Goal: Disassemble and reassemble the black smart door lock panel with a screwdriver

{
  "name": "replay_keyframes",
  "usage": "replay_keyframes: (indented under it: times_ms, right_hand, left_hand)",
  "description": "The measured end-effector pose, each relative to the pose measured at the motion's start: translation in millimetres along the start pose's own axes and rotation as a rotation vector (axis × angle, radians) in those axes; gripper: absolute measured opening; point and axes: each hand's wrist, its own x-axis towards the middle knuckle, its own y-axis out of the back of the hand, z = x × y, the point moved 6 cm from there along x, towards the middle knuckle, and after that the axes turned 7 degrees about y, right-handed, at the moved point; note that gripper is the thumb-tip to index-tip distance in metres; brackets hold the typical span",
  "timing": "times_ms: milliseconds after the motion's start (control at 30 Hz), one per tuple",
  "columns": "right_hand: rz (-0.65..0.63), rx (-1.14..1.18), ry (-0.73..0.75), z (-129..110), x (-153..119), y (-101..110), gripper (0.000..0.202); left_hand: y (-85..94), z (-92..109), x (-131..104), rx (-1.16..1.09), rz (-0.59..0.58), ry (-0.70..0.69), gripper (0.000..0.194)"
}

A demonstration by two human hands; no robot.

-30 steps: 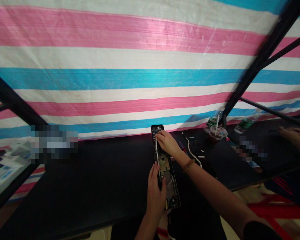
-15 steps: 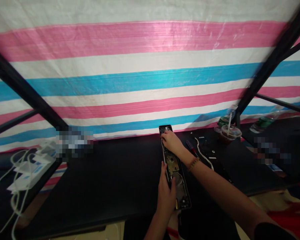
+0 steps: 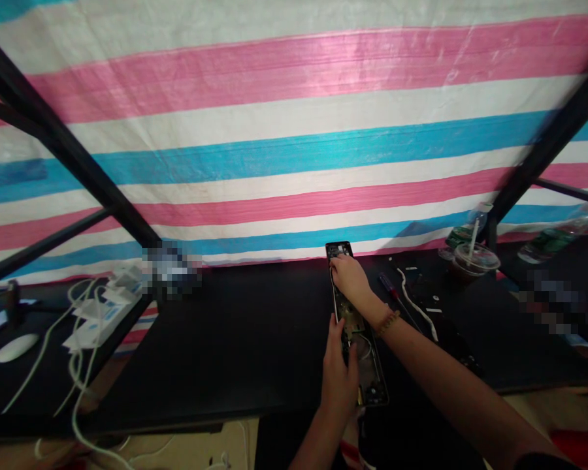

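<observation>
A long black device casing (image 3: pixel 372 375), open and looking like a door lock panel, lies lengthwise before me on the black table. Inside it are a brass-coloured plate (image 3: pixel 353 318) and a thin pale wire (image 3: pixel 366 346). My left hand (image 3: pixel 339 378) grips the casing's left side near its lower half, fingers and thumb round the edge. Over the upper part, my right hand (image 3: pixel 351 279) has its fingers pinched together; what they hold is hidden. A pale strip or wire (image 3: pixel 334 294) runs along the casing's left edge below those fingertips.
Right of the casing lie a screwdriver (image 3: pixel 387 285), a white cord (image 3: pixel 416 307) and small dark parts. A lidded cup with a straw (image 3: pixel 474 262) stands by a bottle (image 3: pixel 460 236). To the left are a power strip (image 3: pixel 98 323) with cables and a white mouse (image 3: pixel 16 348).
The whole view has shifted, so the casing and table appear further right and the mouse has come into sight. Both hands keep much the same hold on the casing.
</observation>
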Motion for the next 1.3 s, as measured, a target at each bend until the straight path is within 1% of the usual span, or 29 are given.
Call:
replay_keyframes:
  times_ms: [167, 267, 433, 533, 600, 633, 700, 733, 767, 833, 900, 967, 1033, 1100, 1167, 1233, 1300]
  right_hand:
    - [0.054, 0.027, -0.013, 3, -8, -1, 0.023]
    - [0.103, 0.053, -0.019, 5, -12, -2, 0.023]
    - [0.147, 0.077, -0.03, 4, -11, -6, 0.024]
    - [0.158, 0.094, -0.011, 2, -11, -6, 0.024]
    - [0.216, 0.143, 0.031, 4, -19, -1, 0.024]
    - [0.275, 0.173, 0.052, 7, -26, 3, 0.026]
    - [0.424, 0.215, 0.063, 24, -50, 14, 0.03]
    - [0.489, 0.205, 0.031, 38, -66, 19, 0.031]
    - [0.52, 0.181, -0.018, 55, -85, 23, 0.031]
    - [0.557, 0.101, -0.137, 94, -129, 33, 0.03]
    - [0.56, 0.007, -0.274, 132, -181, 44, 0.03]
    - [0.556, -0.028, -0.365, 157, -234, 52, 0.032]
    - [0.511, 0.001, -0.412, 170, -276, 52, 0.036]
    - [0.427, 0.072, -0.417, 171, -303, 41, 0.038]
    - [0.38, 0.137, -0.405, 168, -316, 28, 0.038]
    - [0.396, 0.174, -0.404, 166, -319, 20, 0.033]
    - [0.431, 0.201, -0.412, 167, -316, 17, 0.03]
  left_hand:
    - [2.2, -1, 0, -0.011, 0.038, 0.02, 0.05]
    - [2.4, -1, 0, -0.015, 0.045, 0.014, 0.049]
    - [3.5, 2, 1, -0.02, 0.051, 0.012, 0.046]
    - [4.0, 3, 1, -0.019, 0.055, 0.014, 0.047]
    - [4.3, 4, 1, -0.012, 0.056, 0.001, 0.046]
    - [4.6, 4, 1, -0.007, 0.057, -0.007, 0.045]
    - [5.4, 5, 1, 0.002, 0.052, -0.019, 0.043]
    - [6.1, 5, 2, 0.003, 0.05, -0.02, 0.043]
    - [6.9, 5, 2, 0.003, 0.049, -0.021, 0.043]
    - [9.1, 4, 2, -0.004, 0.051, -0.023, 0.043]
    - [10.8, 2, 3, -0.014, 0.052, -0.021, 0.041]
    - [11.8, -1, 5, -0.021, 0.051, -0.005, 0.041]
    - [11.6, -5, 7, -0.031, 0.045, 0.028, 0.043]
    - [11.0, -8, 9, -0.036, 0.038, 0.056, 0.044]
    - [10.3, -9, 10, -0.026, 0.036, 0.064, 0.044]
    - [9.9, -10, 11, -0.013, 0.038, 0.061, 0.044]
    - [9.7, -11, 11, -0.013, 0.038, 0.06, 0.045]
